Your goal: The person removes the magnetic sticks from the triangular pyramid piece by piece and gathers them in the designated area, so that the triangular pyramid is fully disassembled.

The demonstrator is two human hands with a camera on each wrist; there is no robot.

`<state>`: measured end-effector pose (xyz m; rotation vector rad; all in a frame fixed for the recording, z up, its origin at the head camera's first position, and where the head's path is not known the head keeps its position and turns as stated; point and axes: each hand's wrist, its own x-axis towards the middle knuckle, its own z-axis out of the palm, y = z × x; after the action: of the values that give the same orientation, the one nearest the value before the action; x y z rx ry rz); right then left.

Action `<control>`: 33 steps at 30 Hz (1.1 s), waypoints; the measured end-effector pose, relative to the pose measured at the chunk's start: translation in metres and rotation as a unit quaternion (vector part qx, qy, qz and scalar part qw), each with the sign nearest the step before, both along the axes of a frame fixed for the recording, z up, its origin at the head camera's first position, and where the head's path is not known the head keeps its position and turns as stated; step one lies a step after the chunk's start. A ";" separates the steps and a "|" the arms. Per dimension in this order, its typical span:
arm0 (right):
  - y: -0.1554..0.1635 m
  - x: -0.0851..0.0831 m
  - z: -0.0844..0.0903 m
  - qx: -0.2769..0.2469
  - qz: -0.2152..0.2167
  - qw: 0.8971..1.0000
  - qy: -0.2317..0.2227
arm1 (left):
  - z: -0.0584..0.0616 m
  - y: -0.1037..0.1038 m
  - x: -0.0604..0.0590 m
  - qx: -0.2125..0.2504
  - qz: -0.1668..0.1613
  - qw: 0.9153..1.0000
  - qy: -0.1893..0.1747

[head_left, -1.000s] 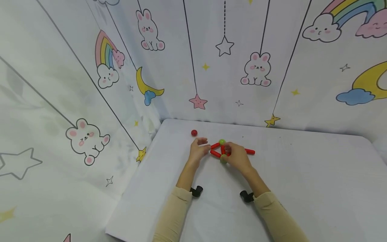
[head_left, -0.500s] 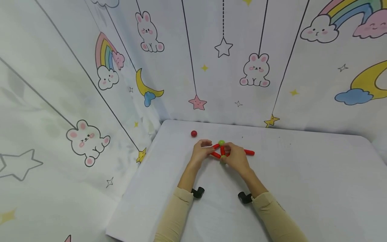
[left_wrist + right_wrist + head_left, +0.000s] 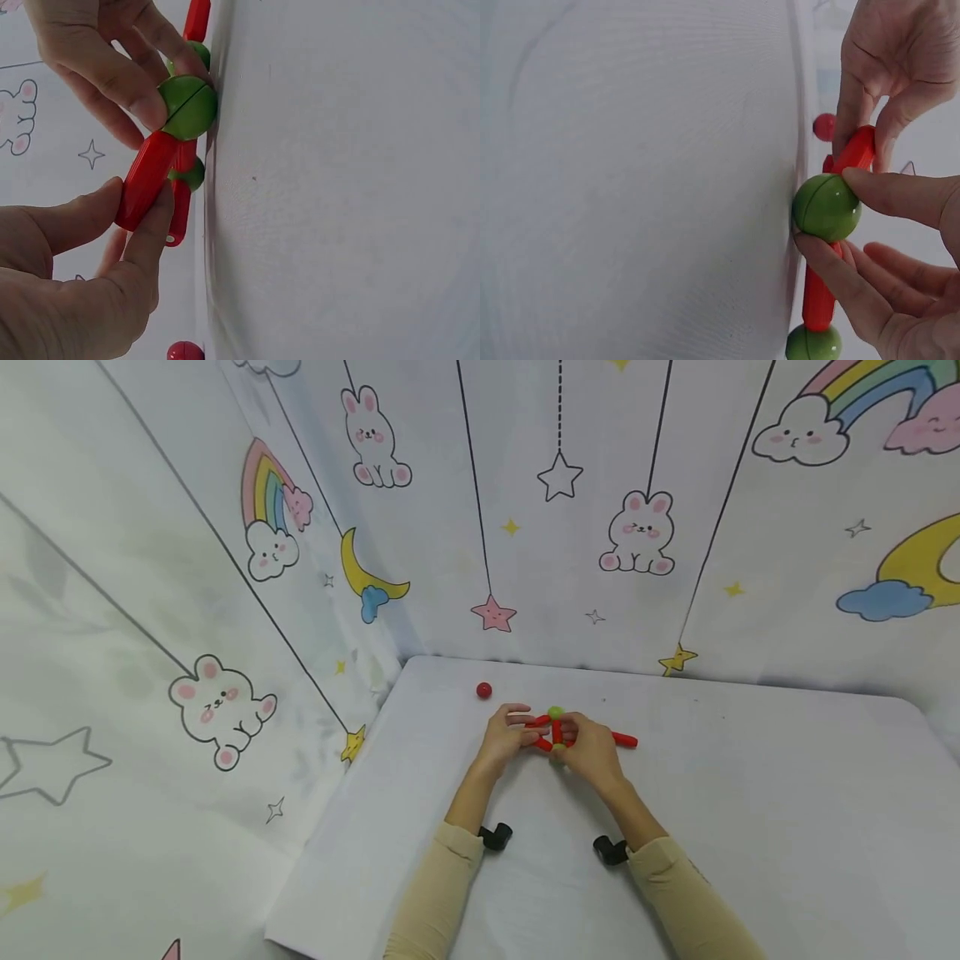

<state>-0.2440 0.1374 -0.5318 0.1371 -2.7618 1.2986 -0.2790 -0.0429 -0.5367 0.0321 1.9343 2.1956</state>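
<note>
While both hands meet over the middle of the white table, the left hand pinches a red stick between thumb and forefinger, its fingers curled round the stick's free end. The other end of that stick touches a green ball, which sits against the tabletop. The right hand grips this green ball between thumb and curled fingers, as the right wrist view shows plainly. From the same ball a second red stick runs along the table to a second green ball, which lies just beside the right hand's fingers. In the head view the sticks and balls form a small flat frame between the two hands, and another red stick pokes out past the right hand, lying on the table. A loose red ball rests on the table near the left hand but apart from it, toward the back wall. Behind the table hangs a wall cloth printed with rabbits, stars, moons and rainbows. Both arms wear beige sleeves.
</note>
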 end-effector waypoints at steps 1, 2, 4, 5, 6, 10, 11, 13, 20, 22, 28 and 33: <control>0.000 0.000 0.000 0.002 -0.001 1.000 -0.001 | 0.000 0.000 0.000 0.000 -0.002 1.000 -0.001; 0.000 0.000 0.000 0.002 0.000 1.000 -0.002 | 0.000 -0.001 -0.001 -0.001 -0.003 1.000 -0.002; 0.001 0.000 0.001 0.006 -0.002 1.000 -0.008 | 0.000 -0.003 -0.003 -0.004 0.002 1.000 -0.004; 0.002 0.001 0.002 0.007 -0.003 1.000 -0.013 | -0.001 -0.006 -0.004 -0.005 0.005 1.000 -0.003; 0.004 0.001 0.002 0.008 -0.004 1.000 -0.016 | 0.000 -0.009 -0.006 -0.004 0.010 1.000 -0.002; 0.011 0.000 0.004 0.004 -0.010 0.999 -0.030 | 0.002 -0.028 -0.010 0.005 0.027 1.000 0.012; 0.013 -0.001 0.004 0.001 -0.009 0.999 -0.030 | 0.004 -0.032 -0.011 0.010 0.030 0.999 0.015; 0.014 -0.002 0.003 -0.002 -0.010 0.999 -0.031 | 0.007 -0.037 -0.011 0.016 0.034 0.999 0.018; 0.014 -0.005 0.001 -0.005 -0.011 0.999 -0.037 | 0.010 -0.044 -0.013 0.019 0.033 0.999 0.023; 0.014 -0.005 0.001 -0.005 -0.013 0.999 -0.038 | 0.010 -0.046 -0.014 0.014 0.034 0.999 0.026; 0.015 -0.005 0.002 -0.003 -0.007 1.000 -0.029 | 0.004 -0.059 -0.022 0.007 0.040 0.999 0.024; 0.015 -0.004 0.002 -0.002 -0.001 1.000 -0.028 | -0.001 -0.074 -0.031 0.021 0.055 0.998 0.030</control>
<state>-0.2479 0.1526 -0.5301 0.0993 -2.8054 1.3278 -0.3100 -0.1170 -0.5373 -0.0013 1.9647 2.3309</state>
